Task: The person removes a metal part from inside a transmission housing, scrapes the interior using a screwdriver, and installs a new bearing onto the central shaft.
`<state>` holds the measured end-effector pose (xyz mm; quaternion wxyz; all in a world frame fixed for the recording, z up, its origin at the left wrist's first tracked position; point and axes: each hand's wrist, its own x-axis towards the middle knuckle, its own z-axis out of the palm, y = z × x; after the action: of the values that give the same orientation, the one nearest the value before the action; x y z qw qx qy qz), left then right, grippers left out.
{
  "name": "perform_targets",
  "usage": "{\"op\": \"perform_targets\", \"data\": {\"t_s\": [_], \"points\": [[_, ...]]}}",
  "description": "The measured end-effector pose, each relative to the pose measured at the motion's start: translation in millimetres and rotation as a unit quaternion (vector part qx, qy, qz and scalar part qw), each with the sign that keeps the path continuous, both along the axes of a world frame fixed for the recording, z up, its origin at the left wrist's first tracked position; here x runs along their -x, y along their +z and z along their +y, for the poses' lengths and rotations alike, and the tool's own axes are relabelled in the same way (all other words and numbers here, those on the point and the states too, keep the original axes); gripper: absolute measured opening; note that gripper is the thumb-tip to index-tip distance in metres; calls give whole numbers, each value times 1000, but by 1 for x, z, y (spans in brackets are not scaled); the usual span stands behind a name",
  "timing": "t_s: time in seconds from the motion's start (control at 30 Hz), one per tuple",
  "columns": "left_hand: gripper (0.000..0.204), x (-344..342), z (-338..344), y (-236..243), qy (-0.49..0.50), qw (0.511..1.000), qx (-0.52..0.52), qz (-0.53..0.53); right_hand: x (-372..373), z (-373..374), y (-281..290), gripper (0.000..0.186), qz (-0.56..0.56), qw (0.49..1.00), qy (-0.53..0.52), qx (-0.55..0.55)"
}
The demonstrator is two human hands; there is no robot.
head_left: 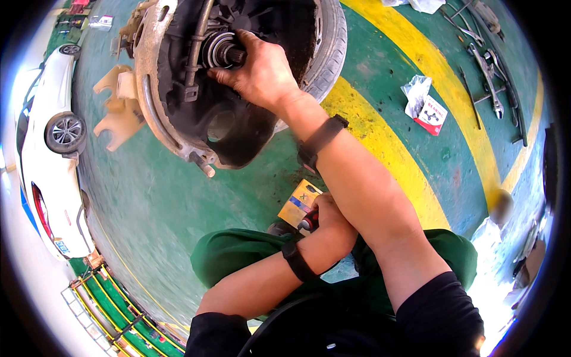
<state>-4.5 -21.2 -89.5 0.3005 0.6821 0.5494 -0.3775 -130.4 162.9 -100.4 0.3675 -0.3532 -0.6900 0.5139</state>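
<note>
The bell housing of a gearbox (156,89), rusty at its rim and dark inside, is at the upper middle. My right hand (262,71) reaches into it, with thumb and forefinger curled round a ring-shaped release bearing (219,50) on the splined shaft (237,57). A metal fork lever (198,44) runs beside the bearing. My left hand (331,215) is low, under my right forearm, closed round a red-and-black handle (309,221); the rest of that tool is hidden. Just beyond it lies a yellow box (297,205).
A tyre (336,53) lies under the housing. Right of it are a red-and-white box (430,116) and a plastic bag (417,90); farther off lie wrenches (488,77) and long bars. A white car (50,154) stands at left. Yellow stripes (380,149) cross the green floor.
</note>
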Motion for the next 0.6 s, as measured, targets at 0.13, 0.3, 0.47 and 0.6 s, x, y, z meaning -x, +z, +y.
{"op": "perform_targets", "data": {"t_s": [0.13, 0.3, 0.47, 0.6], "points": [[32, -1, -6, -6, 2, 1000, -2, 0, 4, -4, 2, 90, -15, 1000, -22, 3], [30, -21, -21, -5, -85, 982, -118, 123, 13, -14, 2, 82, -20, 992, -109, -66], [28, 6, -16, -21, 30, 997, -54, -37, 11, -3, 1, 76, -4, 993, -68, -99], [27, 2, -2, 4, 13, 999, -32, 14, 10, 1, -3, 74, -6, 993, -64, -97]]}}
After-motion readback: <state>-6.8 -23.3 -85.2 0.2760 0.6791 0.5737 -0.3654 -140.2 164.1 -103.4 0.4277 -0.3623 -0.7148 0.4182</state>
